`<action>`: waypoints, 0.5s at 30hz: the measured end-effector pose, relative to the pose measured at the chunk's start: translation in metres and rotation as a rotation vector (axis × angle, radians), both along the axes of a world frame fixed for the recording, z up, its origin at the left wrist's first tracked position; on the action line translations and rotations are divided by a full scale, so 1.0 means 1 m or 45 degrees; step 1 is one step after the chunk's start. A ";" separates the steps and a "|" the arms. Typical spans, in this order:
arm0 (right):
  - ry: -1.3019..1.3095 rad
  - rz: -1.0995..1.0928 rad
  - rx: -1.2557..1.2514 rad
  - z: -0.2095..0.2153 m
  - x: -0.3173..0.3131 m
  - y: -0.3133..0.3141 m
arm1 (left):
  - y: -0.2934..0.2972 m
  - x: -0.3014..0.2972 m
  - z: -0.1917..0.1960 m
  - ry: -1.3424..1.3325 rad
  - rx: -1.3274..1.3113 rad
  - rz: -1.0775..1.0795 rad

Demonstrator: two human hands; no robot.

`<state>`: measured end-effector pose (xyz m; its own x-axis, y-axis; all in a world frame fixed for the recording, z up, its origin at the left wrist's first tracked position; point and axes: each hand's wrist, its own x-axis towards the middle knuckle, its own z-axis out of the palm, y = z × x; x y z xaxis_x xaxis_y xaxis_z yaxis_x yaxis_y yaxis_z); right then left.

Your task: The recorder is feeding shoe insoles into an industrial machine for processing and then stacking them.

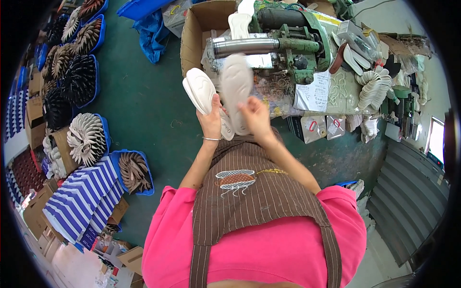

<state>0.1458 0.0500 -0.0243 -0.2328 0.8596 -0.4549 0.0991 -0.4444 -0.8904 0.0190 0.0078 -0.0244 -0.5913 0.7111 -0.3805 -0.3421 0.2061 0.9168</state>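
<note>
A small stack of white shoe insoles [198, 89] is gripped in my left hand [211, 121], its thumb laid over the top one and the heel ends towards my apron. My right hand [256, 116] pinches another pale insole [236, 79] by its edge and holds it upright beside the stack, slightly blurred. Just beyond both hands stands a green machine [297, 45] with a shiny metal roller [247, 45]. One more white insole [239, 23] rests at the roller's far side.
An open cardboard box [193, 36] adjoins the machine's left. On the bench right of it lie a written sheet [312, 93] and a fanned pile of insoles [374, 86]. Blue crates [150, 168] filled with fanned insoles line the floor at left.
</note>
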 end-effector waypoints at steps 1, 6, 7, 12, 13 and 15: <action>0.021 -0.069 -0.063 -0.003 0.005 0.016 | -0.004 0.000 0.004 0.000 -0.009 0.007; 0.022 -0.103 0.112 -0.006 -0.016 0.061 | 0.011 0.010 0.023 -0.275 0.041 0.130; 0.111 0.047 0.093 -0.006 -0.020 0.045 | 0.010 0.009 -0.001 0.009 0.089 0.163; 0.238 0.117 0.070 0.010 -0.011 -0.011 | 0.006 0.004 -0.002 0.357 0.120 0.069; 0.141 0.001 0.011 -0.002 -0.002 -0.005 | 0.003 0.003 -0.002 0.121 0.045 0.061; 0.046 -0.149 -0.085 -0.017 0.008 0.023 | 0.002 0.002 0.000 -0.199 0.054 0.085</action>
<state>0.1541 0.0730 -0.0412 -0.1503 0.8498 -0.5053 0.0112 -0.5096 -0.8603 0.0213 0.0098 -0.0248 -0.5736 0.6897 -0.4419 -0.4928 0.1403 0.8587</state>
